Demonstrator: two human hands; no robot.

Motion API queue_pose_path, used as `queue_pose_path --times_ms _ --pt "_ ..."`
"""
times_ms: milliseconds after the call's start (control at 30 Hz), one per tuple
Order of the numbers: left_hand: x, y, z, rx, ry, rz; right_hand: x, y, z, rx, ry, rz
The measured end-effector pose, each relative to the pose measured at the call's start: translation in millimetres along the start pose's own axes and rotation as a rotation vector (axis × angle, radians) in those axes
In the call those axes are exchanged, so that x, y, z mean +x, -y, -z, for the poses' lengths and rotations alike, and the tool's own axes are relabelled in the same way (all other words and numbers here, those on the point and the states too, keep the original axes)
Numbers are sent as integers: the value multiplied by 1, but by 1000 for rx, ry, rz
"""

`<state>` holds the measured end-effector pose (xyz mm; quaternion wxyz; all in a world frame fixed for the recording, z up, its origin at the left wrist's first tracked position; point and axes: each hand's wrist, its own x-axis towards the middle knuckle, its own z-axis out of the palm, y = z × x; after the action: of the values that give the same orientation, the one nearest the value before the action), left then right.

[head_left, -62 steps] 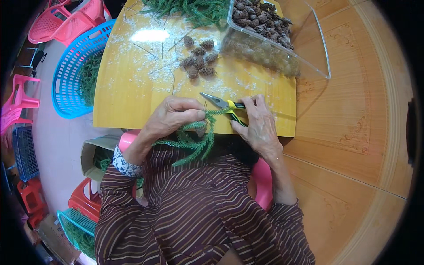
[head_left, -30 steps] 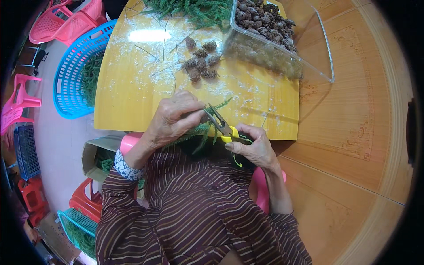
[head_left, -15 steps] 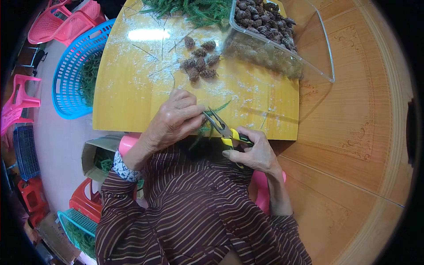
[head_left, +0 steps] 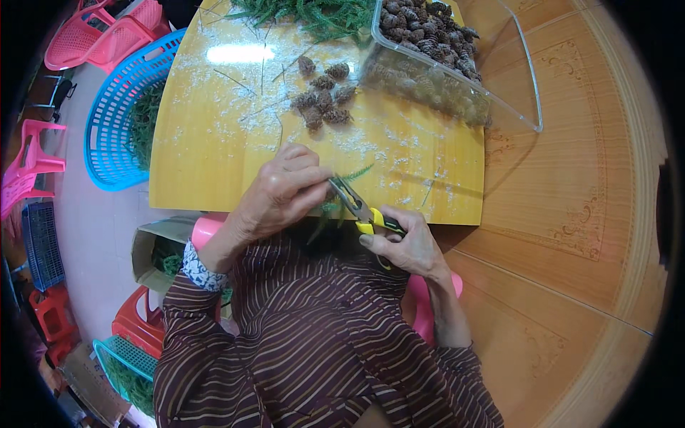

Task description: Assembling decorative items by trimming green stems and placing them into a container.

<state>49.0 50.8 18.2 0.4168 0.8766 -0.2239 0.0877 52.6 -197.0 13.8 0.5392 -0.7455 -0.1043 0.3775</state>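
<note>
Long-nose pliers (head_left: 365,212) with yellow and black handles are gripped in my right hand (head_left: 412,245). Their jaws point up and left and meet the fingertips of my left hand (head_left: 282,189). Those fingers are pinched round a green artificial pine sprig (head_left: 354,173), whose needles stick out past the jaws and hang below. What exactly lies between the jaws is hidden by the fingertips. Both hands are over the near edge of the yellow table (head_left: 207,164). Beyond them sits a small group of brown pine cones (head_left: 323,98).
A clear plastic bin (head_left: 428,85) full of pine cones stands at the far right. Green sprigs (head_left: 314,18) are heaped at the far edge. White flecks and thin wires litter the tabletop. A blue basket (head_left: 100,135) and a cardboard box (head_left: 145,260) holding greenery stand at the left.
The pliers and my right hand have shifted very slightly to the left. My left hand keeps its pinch on the sprig, almost unmoved.
</note>
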Motion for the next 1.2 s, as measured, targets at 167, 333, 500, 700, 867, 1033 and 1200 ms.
queue_pose_path --times_ms 167,333,500,700,867,1033,1200 --pt "1 3 4 -201 -12 139 10 -16 7 -121 -225 106" --pt "-4 2 4 -561 96 395 24 -7 16 -472 -432 104" --pt "-6 2 3 -681 159 443 30 -10 14 -829 -648 410" --pt "-8 5 0 -654 214 360 37 14 17 -367 -463 598" --pt "-4 4 -1 -617 263 327 42 25 10 138 31 337" --pt "-5 3 0 -596 269 319 47 25 7 179 138 291" --pt "-4 3 -2 -526 219 225 52 24 5 127 104 257"
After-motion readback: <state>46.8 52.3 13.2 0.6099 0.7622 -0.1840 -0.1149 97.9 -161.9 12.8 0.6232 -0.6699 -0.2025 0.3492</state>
